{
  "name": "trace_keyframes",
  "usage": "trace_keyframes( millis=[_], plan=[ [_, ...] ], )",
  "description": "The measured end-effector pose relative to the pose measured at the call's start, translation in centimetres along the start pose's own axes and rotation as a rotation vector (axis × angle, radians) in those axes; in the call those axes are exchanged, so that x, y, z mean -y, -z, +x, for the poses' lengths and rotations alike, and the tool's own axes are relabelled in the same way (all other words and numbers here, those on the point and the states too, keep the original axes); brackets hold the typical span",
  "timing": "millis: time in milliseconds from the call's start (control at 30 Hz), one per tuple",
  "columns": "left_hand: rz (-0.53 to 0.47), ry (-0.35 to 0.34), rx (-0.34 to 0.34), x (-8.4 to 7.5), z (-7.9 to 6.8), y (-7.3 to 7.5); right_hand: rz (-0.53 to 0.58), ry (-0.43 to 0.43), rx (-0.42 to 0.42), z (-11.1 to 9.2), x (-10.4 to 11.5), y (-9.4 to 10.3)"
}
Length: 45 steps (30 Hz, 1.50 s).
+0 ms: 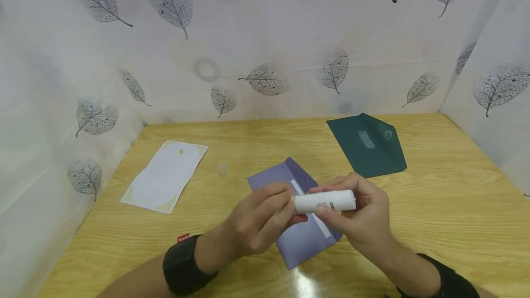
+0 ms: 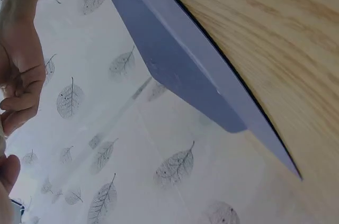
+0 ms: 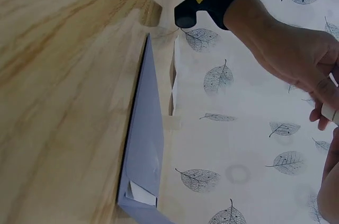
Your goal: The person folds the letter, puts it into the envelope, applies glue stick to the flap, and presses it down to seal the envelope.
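A white glue stick with small dark print lies sideways between both hands in the head view. My left hand pinches its left end with curled fingers, which hide that end. Thumb and fingers of my right hand grip the right part of the tube. Below the hands, a purple envelope rests on the table with its flap folded open and a white strip along it. Both wrist views show the envelope edge-on, its flap raised, while the glue stick is mostly cut off there.
At the left lies a white sheet with gold corner ornaments. Beside it is a small translucent piece. A dark green envelope sits at the back right of the wooden table. Leaf-printed curtains stand behind and at both sides.
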State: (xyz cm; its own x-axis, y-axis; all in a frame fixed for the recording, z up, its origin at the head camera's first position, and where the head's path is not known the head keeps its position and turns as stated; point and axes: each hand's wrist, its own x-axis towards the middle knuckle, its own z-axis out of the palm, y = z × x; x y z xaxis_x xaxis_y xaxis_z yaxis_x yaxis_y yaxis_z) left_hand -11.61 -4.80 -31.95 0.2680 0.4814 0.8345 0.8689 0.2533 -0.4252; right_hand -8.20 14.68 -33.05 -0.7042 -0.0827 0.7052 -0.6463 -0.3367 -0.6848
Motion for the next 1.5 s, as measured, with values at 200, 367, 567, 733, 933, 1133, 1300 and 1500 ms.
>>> trace_keyframes(
  millis=[200, 367, 567, 733, 933, 1133, 1300, 1500],
  plan=[
    [-1.005, 0.778, 0.275, -1.2, -0.5, 0.3, 0.121, 0.039, 0.089, 0.5, 0.0, 0.0],
    [-1.741, 1.283, 0.345, -1.3, -0.6, 0.7, 0.191, 0.073, 0.219, 1.0, -0.2, 0.1],
    [-1.821, 1.271, 0.321, -1.4, -0.4, 0.5, 0.155, 0.096, 0.225, 1.2, -0.3, 0.4],
    [-1.489, 1.166, 0.348, -1.8, -0.4, 0.3, 0.113, 0.081, 0.196, 1.1, -0.3, 0.5],
    [-0.886, 0.925, 0.352, -2.0, -0.7, 0.0, 0.098, 0.078, 0.13, 1.0, -0.2, 0.6],
    [-0.462, 0.691, 0.305, -1.9, -0.8, 0.0, 0.064, 0.044, 0.091, 1.0, -0.1, 0.5],
    [-0.436, 0.667, 0.383, -0.8, -1.0, 0.5, 0.054, 0.0, 0.033, 1.5, 0.3, 1.0],
    [-0.292, 0.749, 0.711, 1.6, -2.8, 0.7, 0.052, -0.026, -0.077, 2.3, 0.5, 1.8]
  ],
)
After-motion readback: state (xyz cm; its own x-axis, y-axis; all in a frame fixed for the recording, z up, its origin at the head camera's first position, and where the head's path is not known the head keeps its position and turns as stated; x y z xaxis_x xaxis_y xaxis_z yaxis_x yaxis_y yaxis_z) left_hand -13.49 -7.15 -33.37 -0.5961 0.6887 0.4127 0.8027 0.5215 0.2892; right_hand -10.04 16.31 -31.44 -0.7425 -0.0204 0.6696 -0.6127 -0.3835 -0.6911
